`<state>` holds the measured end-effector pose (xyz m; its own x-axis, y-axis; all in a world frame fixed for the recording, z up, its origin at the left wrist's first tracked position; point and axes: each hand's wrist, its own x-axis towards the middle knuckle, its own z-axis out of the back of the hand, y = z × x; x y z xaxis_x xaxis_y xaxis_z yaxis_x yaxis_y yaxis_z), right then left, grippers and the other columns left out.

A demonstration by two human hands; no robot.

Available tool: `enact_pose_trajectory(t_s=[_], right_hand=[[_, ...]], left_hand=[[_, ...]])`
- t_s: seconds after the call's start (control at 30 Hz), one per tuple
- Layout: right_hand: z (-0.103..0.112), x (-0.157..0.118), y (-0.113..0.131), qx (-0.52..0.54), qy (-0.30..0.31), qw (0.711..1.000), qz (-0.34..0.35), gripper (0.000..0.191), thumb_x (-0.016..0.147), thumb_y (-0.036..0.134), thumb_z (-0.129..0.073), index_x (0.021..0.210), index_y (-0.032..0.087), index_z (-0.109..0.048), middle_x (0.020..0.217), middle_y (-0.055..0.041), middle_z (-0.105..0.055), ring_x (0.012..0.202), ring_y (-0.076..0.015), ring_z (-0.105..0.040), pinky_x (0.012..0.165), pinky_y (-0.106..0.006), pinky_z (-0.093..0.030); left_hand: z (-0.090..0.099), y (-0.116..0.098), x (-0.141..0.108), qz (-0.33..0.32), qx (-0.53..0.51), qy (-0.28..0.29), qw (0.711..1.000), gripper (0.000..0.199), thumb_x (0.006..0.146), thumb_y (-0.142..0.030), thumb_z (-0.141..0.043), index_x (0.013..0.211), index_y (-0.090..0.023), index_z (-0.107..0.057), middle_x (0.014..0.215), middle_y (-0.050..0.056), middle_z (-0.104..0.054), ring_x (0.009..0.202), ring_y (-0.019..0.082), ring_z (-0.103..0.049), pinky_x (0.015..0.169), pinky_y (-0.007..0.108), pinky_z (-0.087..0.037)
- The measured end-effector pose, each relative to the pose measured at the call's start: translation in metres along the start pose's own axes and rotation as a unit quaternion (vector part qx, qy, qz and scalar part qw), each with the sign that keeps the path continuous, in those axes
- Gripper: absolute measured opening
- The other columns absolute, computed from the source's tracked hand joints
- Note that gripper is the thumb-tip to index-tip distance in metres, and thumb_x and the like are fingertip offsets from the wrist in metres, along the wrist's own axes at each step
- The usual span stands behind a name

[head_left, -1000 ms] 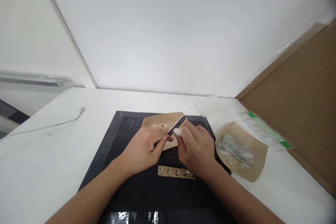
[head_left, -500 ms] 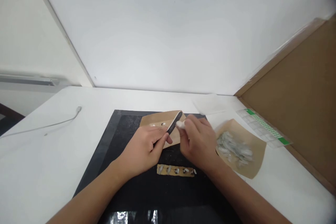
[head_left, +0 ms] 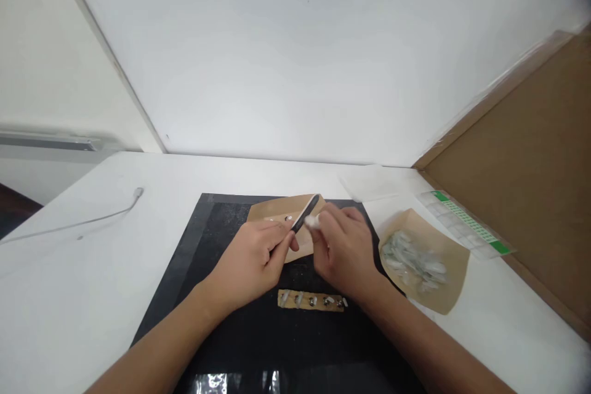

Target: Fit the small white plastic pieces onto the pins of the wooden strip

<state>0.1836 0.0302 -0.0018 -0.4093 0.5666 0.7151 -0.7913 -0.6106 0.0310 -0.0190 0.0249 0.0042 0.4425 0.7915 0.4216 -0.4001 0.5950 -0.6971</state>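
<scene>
The left hand (head_left: 253, 255) holds a slim black nail file (head_left: 305, 214) with a pale edge, its near end pinched between thumb and fingers and its far end slanting up and to the right. Facing it, the fingers of the right hand (head_left: 346, 252) are drawn narrow around a small white piece (head_left: 313, 221), which sits right beside the file; whether the two touch cannot be told. Both hands are above a black mat (head_left: 286, 351) on the white surface (head_left: 60, 295). Behind them on the mat lies a sheet of brown paper (head_left: 265, 210) with small white bits on it, partly hidden by the hands. Nearer the person, a tan strip (head_left: 320, 303) carries a row of five shiny round spots with small pale pieces at them. To the right, a curled brown paper tray (head_left: 452, 295) holds a heap of translucent slivers (head_left: 415, 258); beyond it rests a clear plastic case (head_left: 471, 225) with a green-edged label, near a cardboard panel (head_left: 521, 154).
</scene>
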Motion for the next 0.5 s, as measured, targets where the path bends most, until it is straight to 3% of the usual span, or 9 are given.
enact_pose_trajectory(t_s=[0.07, 0.2, 0.3, 0.43, 0.5], right_hand=[[-0.0010, 0.0000, -0.0001, 0.014, 0.013, 1.000, 0.014, 0.028, 0.094, 0.008, -0.054, 0.074, 0.024, -0.041, 0.069, 0.0011, -0.050, 0.062, -0.0179, -0.041, 0.069, -0.036, -0.033], [-0.0008, 0.0008, -0.0006, 0.001, -0.010, 0.999, -0.032, 0.027, 0.096, 0.010, -0.055, 0.076, 0.024, -0.043, 0.071, 0.0007, -0.052, 0.064, -0.0185, -0.044, 0.072, -0.036, -0.035], [0.0010, 0.0020, -0.0004, 0.020, 0.014, 1.000, -0.007, 0.028, 0.094, 0.008, -0.054, 0.074, 0.024, -0.042, 0.069, 0.0014, -0.050, 0.062, -0.0181, -0.044, 0.070, -0.036, -0.034], [0.0024, 0.0026, 0.0010, 0.004, -0.008, 1.000, -0.026, 0.028, 0.095, 0.009, -0.055, 0.075, 0.024, -0.042, 0.071, 0.0013, -0.050, 0.063, -0.0176, -0.043, 0.072, -0.036, -0.034], [0.0014, 0.0018, 0.0023, 0.016, 0.015, 1.000, 0.005, 0.027, 0.093, 0.007, -0.053, 0.075, 0.024, -0.042, 0.070, 0.0012, -0.050, 0.062, -0.0173, -0.042, 0.071, -0.036, -0.033]], left_hand=[[-0.0002, -0.0006, 0.0007, 0.003, -0.003, 0.007, 1.000, 0.029, 0.105, -0.017, -0.049, 0.084, -0.017, -0.069, 0.079, 0.002, -0.071, 0.071, 0.014, -0.066, 0.070, 0.025, -0.048], [-0.0017, -0.0018, 0.0012, 0.011, 0.003, -0.003, 1.000, 0.032, 0.105, -0.020, -0.048, 0.081, -0.017, -0.069, 0.073, 0.001, -0.069, 0.064, 0.014, -0.062, 0.066, 0.025, -0.045], [-0.0026, -0.0022, 0.0009, 0.010, 0.008, 0.005, 1.000, 0.033, 0.105, -0.021, -0.047, 0.080, -0.017, -0.068, 0.069, 0.000, -0.066, 0.063, 0.013, -0.061, 0.064, 0.025, -0.043], [-0.0025, -0.0029, 0.0008, 0.009, 0.010, -0.005, 1.000, 0.033, 0.106, -0.021, -0.047, 0.078, -0.017, -0.066, 0.071, 0.001, -0.066, 0.063, 0.013, -0.060, 0.065, 0.025, -0.043], [-0.0023, -0.0028, 0.0011, 0.003, 0.011, -0.004, 1.000, 0.033, 0.105, -0.020, -0.047, 0.078, -0.017, -0.064, 0.072, 0.001, -0.066, 0.065, 0.013, -0.061, 0.066, 0.025, -0.043]])
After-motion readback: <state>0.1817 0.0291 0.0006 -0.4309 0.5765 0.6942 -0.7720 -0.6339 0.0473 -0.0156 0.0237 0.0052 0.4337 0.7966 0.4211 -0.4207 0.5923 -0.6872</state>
